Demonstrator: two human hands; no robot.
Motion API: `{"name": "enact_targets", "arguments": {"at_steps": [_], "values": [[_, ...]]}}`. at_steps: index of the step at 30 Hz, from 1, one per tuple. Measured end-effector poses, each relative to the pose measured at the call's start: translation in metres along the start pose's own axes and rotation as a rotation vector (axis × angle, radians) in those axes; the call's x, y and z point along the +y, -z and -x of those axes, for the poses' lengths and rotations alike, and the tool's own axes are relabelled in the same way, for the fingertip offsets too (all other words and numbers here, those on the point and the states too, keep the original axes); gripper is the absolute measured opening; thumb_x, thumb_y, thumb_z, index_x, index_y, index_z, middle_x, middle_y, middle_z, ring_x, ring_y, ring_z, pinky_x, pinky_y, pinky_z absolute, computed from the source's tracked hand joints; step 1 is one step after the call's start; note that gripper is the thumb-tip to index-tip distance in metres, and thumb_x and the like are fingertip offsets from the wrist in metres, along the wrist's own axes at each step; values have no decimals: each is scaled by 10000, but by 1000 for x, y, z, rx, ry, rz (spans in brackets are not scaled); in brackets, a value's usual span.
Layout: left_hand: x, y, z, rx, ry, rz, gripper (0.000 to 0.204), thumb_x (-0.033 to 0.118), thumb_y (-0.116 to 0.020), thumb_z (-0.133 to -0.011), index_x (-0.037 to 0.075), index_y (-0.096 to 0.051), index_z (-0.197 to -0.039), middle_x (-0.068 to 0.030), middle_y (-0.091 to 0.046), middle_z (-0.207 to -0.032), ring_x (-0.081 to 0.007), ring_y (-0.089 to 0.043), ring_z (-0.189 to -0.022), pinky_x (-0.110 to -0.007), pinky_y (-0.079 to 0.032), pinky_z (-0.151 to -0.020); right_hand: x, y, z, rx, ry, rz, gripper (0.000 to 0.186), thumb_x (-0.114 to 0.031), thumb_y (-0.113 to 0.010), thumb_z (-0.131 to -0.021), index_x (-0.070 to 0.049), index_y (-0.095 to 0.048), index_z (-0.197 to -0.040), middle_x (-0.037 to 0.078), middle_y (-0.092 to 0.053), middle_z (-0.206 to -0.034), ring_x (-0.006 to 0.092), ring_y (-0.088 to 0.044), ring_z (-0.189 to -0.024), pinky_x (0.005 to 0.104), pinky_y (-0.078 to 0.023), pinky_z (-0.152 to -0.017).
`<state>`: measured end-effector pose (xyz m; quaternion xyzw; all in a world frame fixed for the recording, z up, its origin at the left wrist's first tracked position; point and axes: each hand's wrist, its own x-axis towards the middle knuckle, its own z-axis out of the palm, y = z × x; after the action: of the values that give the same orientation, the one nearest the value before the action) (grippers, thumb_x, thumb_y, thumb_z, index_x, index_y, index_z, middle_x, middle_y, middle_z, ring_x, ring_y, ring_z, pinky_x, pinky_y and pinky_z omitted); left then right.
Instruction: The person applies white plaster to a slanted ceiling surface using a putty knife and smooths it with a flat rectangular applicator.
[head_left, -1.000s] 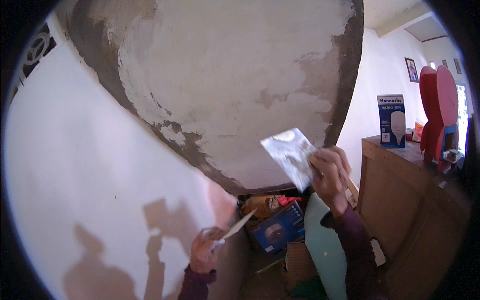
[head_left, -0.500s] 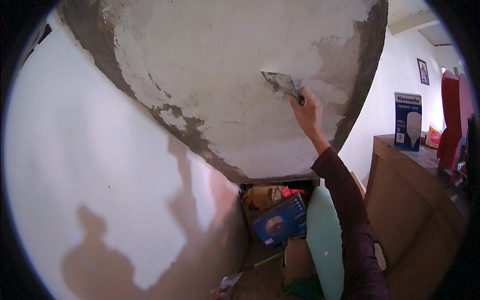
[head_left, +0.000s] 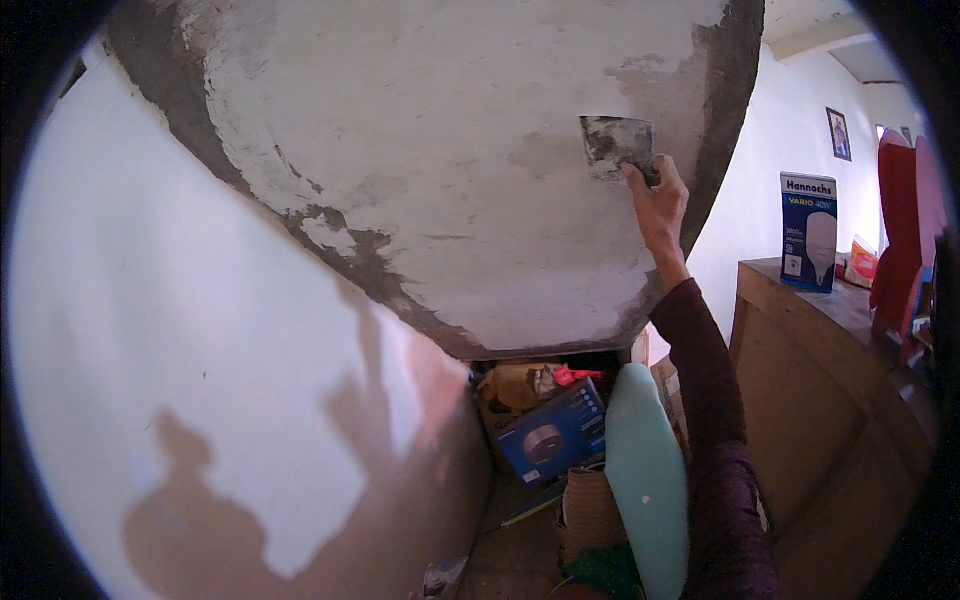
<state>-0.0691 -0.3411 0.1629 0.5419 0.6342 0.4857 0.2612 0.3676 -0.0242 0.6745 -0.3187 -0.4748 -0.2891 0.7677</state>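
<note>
From the head view, I am seeing my right hand (head_left: pixel 660 195) reaching high up the wall, its grip pinching the handle of a flat, grey-smeared metal plastering trowel (head_left: pixel 617 145). The blade is lying flat against the rough patch of grey-white plaster (head_left: pixel 450 150), near that patch's right edge, where a darker grey band is running down. My dark maroon sleeve (head_left: pixel 715 440) is stretching up from the lower edge toward it.

My left hand is not showing in this view, so I cannot tell its grip.

Below the plaster patch, the smooth white painted wall (head_left: pixel 150 330) is carrying shadows. At the foot of the wall, a dark blue cardboard box (head_left: pixel 553 437) is sitting among clutter, with a pale mint-green rounded panel (head_left: pixel 645 480) standing just beside it and a woven basket (head_left: pixel 587 510) near both.

To the right, a brown wooden cabinet (head_left: pixel 810 400) is bearing a tall blue-and-white lamp-bulb carton (head_left: pixel 808 232) on its tabletop, and a red shape (head_left: pixel 900 230) is standing beyond it. A small framed picture (head_left: pixel 838 133) is hanging on the far white wall.
</note>
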Motion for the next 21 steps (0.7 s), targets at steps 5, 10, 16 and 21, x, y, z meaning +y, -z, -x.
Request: {"name": "enact_targets", "arguments": {"at_steps": [5,10,16,21], "values": [[0,-2,-1,31,47,16,333,276,-491,-970,22,-606,-1152,-169,-636,-1058,-314,-586,-972,-414,-445,-860,9,47,2,33,-148,2,275,-205,-730,-851,16,-586,-928,83,-605,-773,144,-545,-721,306,-470,-644],[57,12,-38,11,-11,124,464,428,-494,-980,-1,-632,-1091,-113,-683,-884,-251,-644,-783,-381,-499,-734,-56,97,74,-389,-355,-677,213,-164,-690,-884,-21,-621,-1026,22,-643,-877,85,-550,-718,259,-461,-623],[167,-3,-81,-220,-211,367,228,205,-510,-1016,-13,-573,-1033,-48,-602,-799,-86,-564,-670,-251,-450,-630,-108,158,226,-1394,-1181,-1018,321,-228,-766,-824,-15,-644,-1032,32,-668,-886,92,-608,-694,235,-484,-534],[194,14,-61,-232,-234,362,212,190,-508,-1012,-12,-572,-1001,-37,-597,-767,-86,-552,-656,-256,-439,-612,-142,146,265,-1501,-1262,-1011,225,-196,-739,-857,-33,-644,-980,10,-640,-816,80,-570,-634,229,-455,-487]]}}
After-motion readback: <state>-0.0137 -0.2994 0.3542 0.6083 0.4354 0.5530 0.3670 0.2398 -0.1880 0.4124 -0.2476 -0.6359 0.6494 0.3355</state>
